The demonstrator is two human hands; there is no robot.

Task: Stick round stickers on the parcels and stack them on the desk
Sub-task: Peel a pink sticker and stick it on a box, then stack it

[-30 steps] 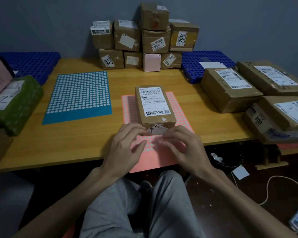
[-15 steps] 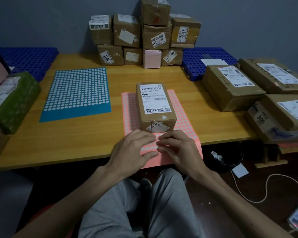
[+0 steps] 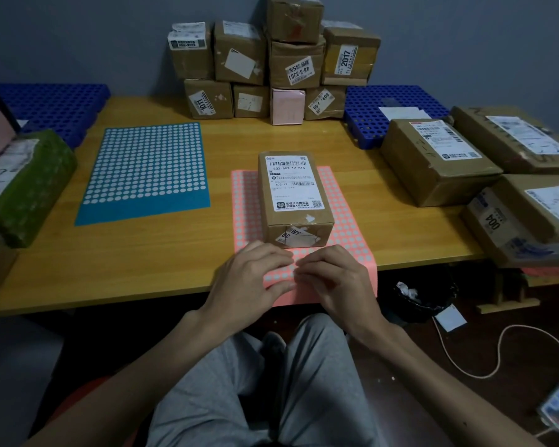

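Left hand (image 3: 250, 274): fingers bent, lying on the near end of the pink sticker sheet (image 3: 342, 227). I cannot tell whether it pins the sheet or pinches a dot.
Right hand (image 3: 334, 280): fingers curled, tips meeting the left's on the same sheet. Any sticker between them is too small to see.
Parcel (image 3: 292, 195): stands on the pink sheet just beyond the hands, with no round sticker showing on it.
Risk: probably a dot is being peeled. The sheet overhangs the bench (image 3: 142, 253) front edge, so a hard pull could drag the thin paper and shift the parcel. A lifted dot may fold onto itself.
Materials: the parcel is a taped brown cardboard box with a white shipping label (image 3: 292, 182). Both sheets are flat paper gridded with small pale dots, and the blue sticker sheet (image 3: 146, 166) lies to the left. The bench is smooth wood grain. The stacked parcels (image 3: 294, 66) by the wall are creased cardboard.
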